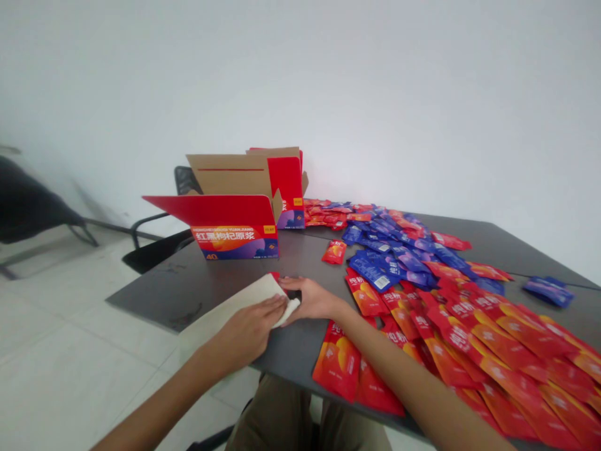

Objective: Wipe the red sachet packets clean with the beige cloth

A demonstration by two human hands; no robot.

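My left hand lies flat on a cream paper bag that hangs over the near edge of the dark table. My right hand is at the bag's mouth, fingers curled round its white edge, with a bit of red packet showing just above. A wide spread of red packets and blue packets covers the table to the right of my right arm. One red packet lies apart near the middle.
An open red carton stands at the table's far left, a second open carton behind it. Black chairs stand beyond the table on the left, over a pale tiled floor. A white wall rises behind.
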